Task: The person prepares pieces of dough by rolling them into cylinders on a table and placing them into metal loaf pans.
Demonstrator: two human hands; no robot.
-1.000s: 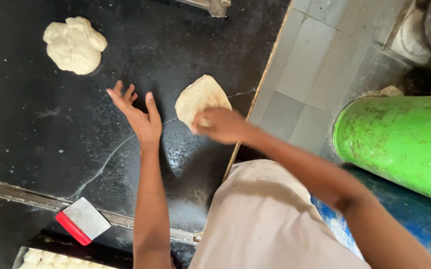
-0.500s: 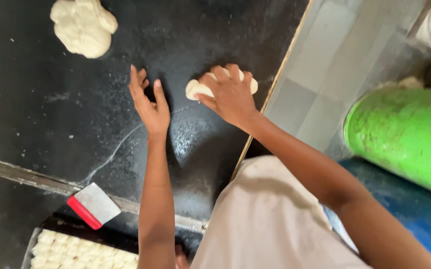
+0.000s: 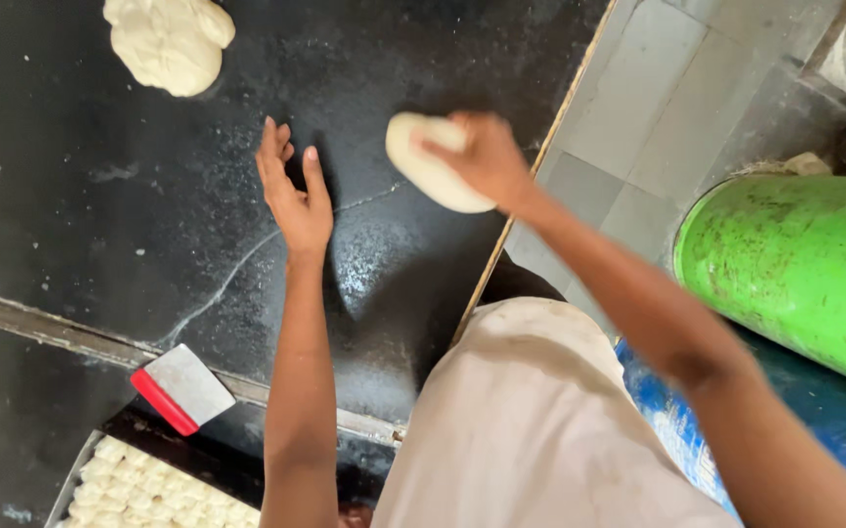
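My right hand (image 3: 487, 156) grips a flattened pale dough piece (image 3: 423, 166) and holds it lifted over the black stone worktop (image 3: 71, 196), near its right edge. My left hand (image 3: 291, 191) hovers flat over the worktop just left of the dough, fingers spread and holding nothing. A large lump of pale dough (image 3: 169, 41) lies on the worktop at the far upper left, well away from both hands.
A scraper with a red handle (image 3: 180, 389) rests on the metal strip at the worktop's front. Below it sits a tray of several small dough pieces (image 3: 144, 484). A green barrel (image 3: 795, 264) stands on the right beside grey floor tiles (image 3: 677, 88).
My right hand pressed the dough flat on the worktop, then lifted it up. My left hand stayed spread beside it, shifting slightly.
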